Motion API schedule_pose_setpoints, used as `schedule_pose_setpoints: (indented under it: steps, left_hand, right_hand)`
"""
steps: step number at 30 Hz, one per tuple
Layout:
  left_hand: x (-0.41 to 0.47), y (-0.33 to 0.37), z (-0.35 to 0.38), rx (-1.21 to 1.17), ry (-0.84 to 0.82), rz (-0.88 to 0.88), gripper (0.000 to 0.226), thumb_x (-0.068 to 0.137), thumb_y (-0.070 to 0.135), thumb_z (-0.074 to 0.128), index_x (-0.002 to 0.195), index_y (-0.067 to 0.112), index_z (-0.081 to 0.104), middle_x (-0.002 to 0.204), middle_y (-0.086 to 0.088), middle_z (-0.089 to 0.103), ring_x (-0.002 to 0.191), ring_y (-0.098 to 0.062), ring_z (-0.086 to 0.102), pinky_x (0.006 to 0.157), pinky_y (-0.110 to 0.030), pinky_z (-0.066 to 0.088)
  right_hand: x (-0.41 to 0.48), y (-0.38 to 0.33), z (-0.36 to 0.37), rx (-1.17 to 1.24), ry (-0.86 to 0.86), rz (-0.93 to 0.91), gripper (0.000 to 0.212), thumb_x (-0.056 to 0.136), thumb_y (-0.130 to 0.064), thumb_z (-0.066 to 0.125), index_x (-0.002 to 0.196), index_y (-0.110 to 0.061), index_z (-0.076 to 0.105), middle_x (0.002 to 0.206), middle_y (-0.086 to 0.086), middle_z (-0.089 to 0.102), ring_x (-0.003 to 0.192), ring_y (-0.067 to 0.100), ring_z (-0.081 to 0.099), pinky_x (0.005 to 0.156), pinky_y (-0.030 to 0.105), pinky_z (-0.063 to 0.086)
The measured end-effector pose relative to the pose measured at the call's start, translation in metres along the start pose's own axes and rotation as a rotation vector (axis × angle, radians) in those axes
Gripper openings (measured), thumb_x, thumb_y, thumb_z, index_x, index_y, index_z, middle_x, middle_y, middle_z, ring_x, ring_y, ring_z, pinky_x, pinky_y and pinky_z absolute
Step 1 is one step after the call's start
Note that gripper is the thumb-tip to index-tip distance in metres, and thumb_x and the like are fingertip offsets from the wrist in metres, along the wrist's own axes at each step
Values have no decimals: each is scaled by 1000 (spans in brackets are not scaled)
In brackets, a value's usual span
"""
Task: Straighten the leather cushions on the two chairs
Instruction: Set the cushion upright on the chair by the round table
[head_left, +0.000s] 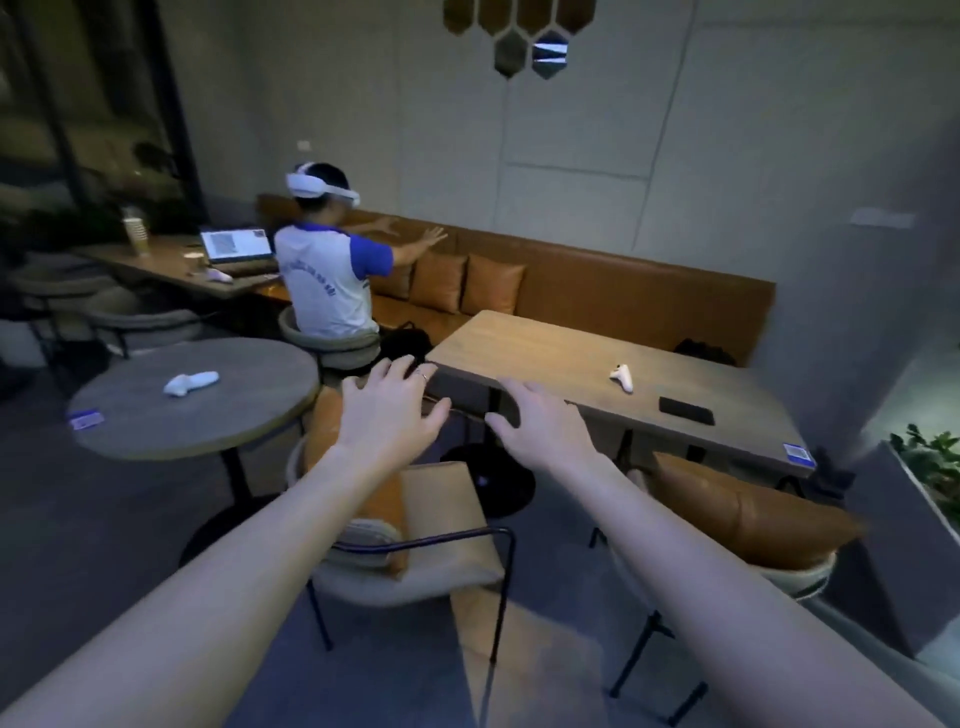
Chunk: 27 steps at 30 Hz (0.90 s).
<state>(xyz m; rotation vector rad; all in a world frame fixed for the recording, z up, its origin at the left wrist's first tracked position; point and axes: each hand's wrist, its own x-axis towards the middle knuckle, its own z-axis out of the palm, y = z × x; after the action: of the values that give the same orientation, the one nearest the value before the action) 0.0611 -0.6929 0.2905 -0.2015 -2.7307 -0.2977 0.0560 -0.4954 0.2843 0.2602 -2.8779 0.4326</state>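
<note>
Reaching with both hands spread wide and empty: left hand (387, 415), right hand (540, 423). Below them, cushions (441, 514) are looking soft, slippery, light; grip opposite edges.

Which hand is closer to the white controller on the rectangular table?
Right. The right hand hovers by the table's near edge, left of the white controller; the left hand is farther left, beyond the table's corner.
</note>
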Motion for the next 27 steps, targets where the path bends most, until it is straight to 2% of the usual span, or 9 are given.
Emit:
schedule_pose_setpoints:
  steps: [9, 17, 22, 25, 27]
  left_hand:
    - [26, -115, 11, 4, 7, -172, 58, 100, 52, 47, 150, 23, 47, 157, -5, 45, 145, -27, 35, 110, -59, 32]
    - [113, -192, 92, -24, -113, -242, 56, 99, 52, 47, 147, 24, 49, 156, -5, 47, 143, -28, 39, 108, -59, 33]
    - [161, -233, 150, -89, -198, -329, 57, 99, 52, 49, 146, 21, 50, 145, -7, 55, 134, -31, 48, 105, -59, 39]
    - [179, -266, 190, -174, -294, -391, 69, 92, 62, 50, 149, 23, 45, 143, -9, 57, 130, -35, 51, 102, -59, 44]
    - [190, -291, 215, -294, -393, -458, 94, 79, 79, 47, 156, 27, 32, 150, -11, 50, 134, -38, 49, 105, -59, 44]
  right_hand:
    - [84, -83, 85, 5, -75, -117, 62, 99, -51, 50, 155, -27, 38, 154, 10, 52, 135, 36, 53, 106, 57, 48]
    - [197, -96, 174, 27, -194, -129, 61, 100, -50, 51, 155, -28, 37, 153, 10, 52, 134, 38, 53, 105, 59, 48]
    - [253, -91, 232, 48, -280, -67, 62, 101, -52, 50, 156, -28, 35, 152, 11, 51, 137, 39, 50, 108, 60, 46]
    - [270, -91, 269, 68, -367, 8, 65, 101, -55, 47, 158, -30, 28, 156, 12, 45, 136, 43, 49, 107, 58, 45]
    - [276, -96, 296, 117, -414, 88, 70, 101, -57, 45, 161, -34, 18, 165, 15, 32, 137, 45, 49, 105, 54, 45]
